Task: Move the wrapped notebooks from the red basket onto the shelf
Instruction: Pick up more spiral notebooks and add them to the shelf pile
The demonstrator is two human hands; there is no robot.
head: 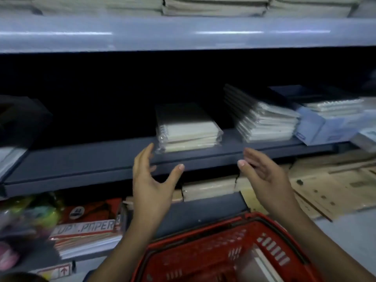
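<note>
Hands first: the left hand (151, 180) and the right hand (262, 176) are both raised in front of the dark shelf (81, 165), palms turned toward each other, fingers straight and spread, holding nothing. Just beyond the left hand's fingertips, and a little to the right of them, a pack of wrapped notebooks (187, 129) lies flat on the shelf near its front edge; the hand is close to the plastic wrap, but whether it touches is unclear. Beyond the right hand, further back on the same shelf, a taller stack of wrapped notebooks (264, 123) leans slightly, and to the right of that sits a light blue box (317, 129) with spiral notebooks on top. Below both forearms, nearest the person, is the red basket (213, 251), with a pale flat item inside it under the right forearm; what it is cannot be told. To the left of the left forearm, on a lower shelf, lies a stack of paper packs (89, 231). To the right of the right hand, flattened cardboard (335, 190) lies on the floor.
</note>
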